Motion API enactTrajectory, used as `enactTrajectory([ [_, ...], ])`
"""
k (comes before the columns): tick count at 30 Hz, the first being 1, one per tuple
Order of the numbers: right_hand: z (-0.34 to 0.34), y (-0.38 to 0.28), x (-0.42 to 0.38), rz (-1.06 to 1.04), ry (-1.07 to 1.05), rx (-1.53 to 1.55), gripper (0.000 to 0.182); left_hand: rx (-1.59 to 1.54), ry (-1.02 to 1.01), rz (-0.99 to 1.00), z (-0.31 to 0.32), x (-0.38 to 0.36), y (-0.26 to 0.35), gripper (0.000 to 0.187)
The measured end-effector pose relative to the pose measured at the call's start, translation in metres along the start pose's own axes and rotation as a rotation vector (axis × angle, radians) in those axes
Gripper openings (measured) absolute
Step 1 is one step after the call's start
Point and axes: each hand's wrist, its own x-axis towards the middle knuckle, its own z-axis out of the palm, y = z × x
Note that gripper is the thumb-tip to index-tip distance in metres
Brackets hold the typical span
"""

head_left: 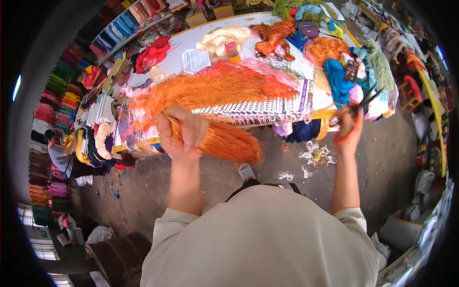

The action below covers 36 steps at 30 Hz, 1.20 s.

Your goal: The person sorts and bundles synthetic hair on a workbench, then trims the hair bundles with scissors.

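A thick bundle of orange yarn (229, 143) hangs from my left hand (184, 131), whose fingers are wrapped round one end. Its loose end fans out to the right, past the table's front edge. My right hand (349, 129) is closed on scissors (368, 99) with dark blades that point up and right. Beyond my left hand, a long spread of orange yarn (205, 91) lies on the table, with redder strands at its right. A white patterned strip (253, 111) with looped fringe runs along the table's near edge, between my hands.
The white table (184, 36) also bears a cream skein (222, 40), blue yarn (337, 81), a paper sheet (196, 60) and a phone (351, 70). Scraps (318, 154) lie on the floor. Another person (60, 155) is at the left by yarn shelves. A brown drum (117, 256) stands lower left.
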Motion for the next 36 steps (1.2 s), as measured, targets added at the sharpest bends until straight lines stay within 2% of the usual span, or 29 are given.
enactTrajectory([
  [1, 0.007, -0.031, -0.006, 0.007, 0.048, -0.104, 0.033, 0.179, -0.030, -0.045, -0.004, -0.002, 0.006, 0.054],
  [2, -0.021, -0.032, -0.002, 0.147, -0.065, -0.192, 0.036, 0.364, -0.051, -0.085, -0.007, -0.004, 0.011, 0.054],
  [3, -0.049, -0.025, 0.005, 0.189, -0.243, -0.338, 0.040, 0.647, -0.045, -0.168, -0.006, -0.004, 0.009, 0.057],
  [4, -0.048, -0.010, 0.003, 0.145, -0.206, -0.354, 0.040, 0.949, -0.096, -0.241, 0.013, 0.001, 0.009, 0.060],
  [6, -0.026, -0.013, -0.021, -0.096, -0.389, -0.460, 0.062, 1.347, -0.289, -0.176, 0.028, 0.013, -0.006, 0.066],
  [7, -0.003, -0.014, -0.032, -0.052, -0.440, -0.364, 0.074, 1.435, -0.440, -0.023, 0.025, 0.020, -0.018, 0.069],
  [9, 0.053, -0.023, -0.060, -0.118, -0.619, -0.302, 0.072, 1.427, -0.505, 0.018, 0.033, 0.024, -0.036, 0.073],
  [10, 0.078, -0.021, -0.073, -0.105, -0.726, -0.080, 0.070, 1.479, -0.529, 0.028, 0.040, 0.027, -0.043, 0.082],
  [11, 0.098, -0.020, -0.086, -0.127, -0.791, -0.004, 0.075, 1.451, -0.509, 0.001, 0.044, 0.026, -0.051, 0.086],
  [12, 0.116, -0.022, -0.098, -0.044, -0.841, 0.106, 0.082, 1.425, -0.488, -0.030, 0.045, 0.025, -0.057, 0.091],
  [14, 0.125, -0.030, -0.113, 0.111, -0.865, -0.060, 0.081, 1.619, -0.490, 0.012, 0.046, 0.029, -0.057, 0.094],
  [16, 0.133, -0.038, -0.113, 0.326, -0.855, 0.030, 0.070, 1.772, -0.527, 0.085, 0.044, 0.034, -0.042, 0.093],
  [17, 0.135, -0.036, -0.106, 0.140, -0.826, 0.018, 0.065, 1.902, -0.600, 0.066, 0.047, 0.032, -0.029, 0.092],
  [18, 0.125, -0.031, -0.098, 0.154, -0.823, 0.017, 0.062, 2.031, -0.671, 0.046, 0.047, 0.030, -0.016, 0.092],
  [19, 0.116, -0.031, -0.090, 0.241, -0.807, 0.148, 0.066, 2.223, -0.741, 0.007, 0.042, 0.028, -0.003, 0.092],
  [20, 0.110, -0.021, -0.083, 0.210, -0.789, 0.232, 0.067, 2.201, -0.660, 0.023, 0.033, 0.024, 0.007, 0.097],
  [21, 0.106, -0.025, -0.074, 0.174, -0.848, 0.139, 0.068, 2.176, -0.582, 0.040, 0.025, 0.021, 0.015, 0.102],
  [22, 0.105, -0.031, -0.072, 0.142, -0.863, 0.045, 0.070, 1.910, -0.475, 0.017, 0.018, 0.018, 0.029, 0.111],
  [23, 0.111, -0.045, -0.071, 0.109, -0.877, -0.047, 0.073, 1.345, -0.155, -0.109, 0.041, 0.017, 0.026, 0.126],
  [24, 0.115, -0.042, -0.065, 0.114, -0.966, -0.010, 0.074, 0.977, -0.138, -0.076, 0.031, 0.014, 0.020, 0.123],
  [25, 0.116, -0.036, -0.061, 0.015, -0.915, -0.121, 0.073, 0.609, -0.138, -0.048, 0.021, 0.011, 0.015, 0.121],
  [27, 0.118, -0.024, -0.063, -0.130, -0.784, -0.315, 0.069, 0.234, -0.043, -0.130, 0.023, 0.008, -0.006, 0.113],
  [29, 0.110, -0.020, -0.073, -0.044, -0.800, -0.329, 0.061, -0.016, 0.102, -0.120, 0.028, 0.007, -0.017, 0.096],
  [30, 0.111, -0.020, -0.079, -0.109, -0.905, -0.277, 0.051, -0.152, 0.188, -0.100, 0.031, 0.008, -0.018, 0.092],
  [31, 0.110, -0.027, -0.087, 0.096, -1.034, -0.237, 0.048, -0.243, 0.157, -0.069, 0.028, 0.007, -0.019, 0.080],
  [33, 0.111, -0.028, -0.102, 0.202, -1.142, -0.182, 0.046, -0.305, 0.215, -0.042, 0.024, 0.008, -0.017, 0.078],
  [35, 0.112, -0.021, -0.115, 0.220, -1.107, -0.107, 0.045, -0.374, 0.272, -0.016, 0.019, 0.008, -0.016, 0.077],
  [36, 0.111, -0.019, -0.117, 0.259, -1.113, -0.113, 0.050, -0.458, 0.281, -0.012, 0.016, 0.007, -0.015, 0.076],
])
